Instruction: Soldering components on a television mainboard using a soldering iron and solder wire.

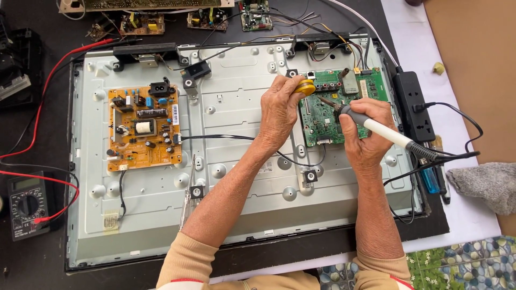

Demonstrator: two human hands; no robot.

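Sheet-metal back panel of an opened flat television (242, 177), pale grey, fills the middle of the frame on a dark table. An orange rectangular circuit board (141, 129) sits at centre left of the panel; a green rectangular circuit board (322, 121) sits at upper right. A black power strip (414, 104) lies along the panel's right edge, and a black multimeter with red leads (27, 204) at lower left. The right hand (365, 134) is clamped around a white-handled soldering iron (376, 129), tip on the green board. The left hand (280, 110) pinches a small round yellow solder spool (307, 87) above that board's left edge.
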